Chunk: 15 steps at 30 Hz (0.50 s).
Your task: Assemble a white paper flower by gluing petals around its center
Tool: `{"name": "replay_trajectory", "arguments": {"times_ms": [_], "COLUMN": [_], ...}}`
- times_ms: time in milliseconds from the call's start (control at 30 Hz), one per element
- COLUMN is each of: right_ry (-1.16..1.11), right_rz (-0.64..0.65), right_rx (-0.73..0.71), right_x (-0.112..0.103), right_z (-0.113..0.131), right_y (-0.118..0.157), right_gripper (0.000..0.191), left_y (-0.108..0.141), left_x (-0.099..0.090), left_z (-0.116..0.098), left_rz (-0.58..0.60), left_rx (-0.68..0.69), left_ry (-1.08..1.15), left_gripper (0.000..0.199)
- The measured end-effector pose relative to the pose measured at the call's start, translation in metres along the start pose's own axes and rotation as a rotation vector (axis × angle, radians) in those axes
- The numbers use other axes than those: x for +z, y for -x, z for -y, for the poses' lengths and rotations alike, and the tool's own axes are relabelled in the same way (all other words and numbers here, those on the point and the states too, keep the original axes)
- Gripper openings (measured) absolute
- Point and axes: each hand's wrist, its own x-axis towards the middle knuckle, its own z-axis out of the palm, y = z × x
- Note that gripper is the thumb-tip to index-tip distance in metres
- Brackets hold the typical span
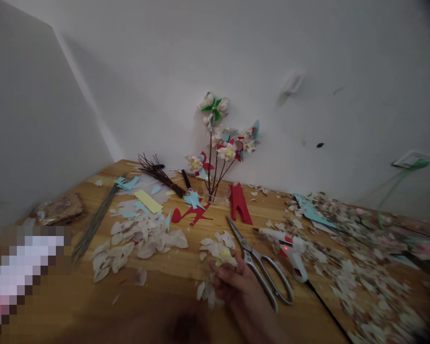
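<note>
My right hand (238, 282) reaches in from the bottom edge, with its fingers closed in a pinch. At its fingertips is a small handmade flower (225, 256) with pale yellow and white petals. Loose white petals (208, 292) lie under and beside the fingers. Just to the right of this hand, metal scissors (249, 251) rest on the table, handles toward me. A white glue gun (294, 258) with a red light lies beyond them. My left hand does not show; a dark blurred shape fills the bottom middle.
A transparent holder (220, 191) carries tall stems of paper flowers (228, 152) by the wall. Petal piles lie left (146, 239) and right (361, 282). Brown twigs (161, 176), thin wires (98, 217) and red paper (239, 205) are also there. The glue gun's cord (327, 308) trails toward me.
</note>
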Motion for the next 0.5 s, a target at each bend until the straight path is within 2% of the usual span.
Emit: {"name": "replay_trajectory", "arguments": {"times_ms": [33, 133, 200, 300, 400, 500], "right_ry": [0.012, 0.064, 0.089, 0.154, 0.249, 0.292], "right_rz": [0.015, 0.065, 0.089, 0.093, 0.089, 0.097], "right_rx": [-0.005, -0.018, -0.032, -0.065, -0.105, -0.143], "right_x": [0.001, 0.003, 0.000, -0.007, -0.011, -0.008], "right_z": [0.000, -0.005, -0.013, -0.026, -0.036, -0.037], "right_y": [0.001, 0.001, -0.002, -0.010, -0.015, -0.012], "right_gripper": [0.044, 0.044, 0.046, 0.050, 0.054, 0.056], "left_y": [-0.004, -0.017, -0.022, -0.022, -0.016, -0.012], "left_x": [0.000, -0.002, -0.005, -0.006, -0.004, -0.005], "left_z": [0.000, 0.004, 0.007, 0.007, 0.003, 0.000], "left_rz": [-0.115, -0.431, -0.521, -0.540, -0.501, -0.440], "left_rx": [0.015, 0.210, 0.255, 0.272, 0.291, 0.348], "left_ry": [-0.045, 0.002, 0.001, -0.107, -0.173, -0.200], "left_gripper": [0.007, 0.015, 0.019, 0.014, 0.006, 0.016]}}
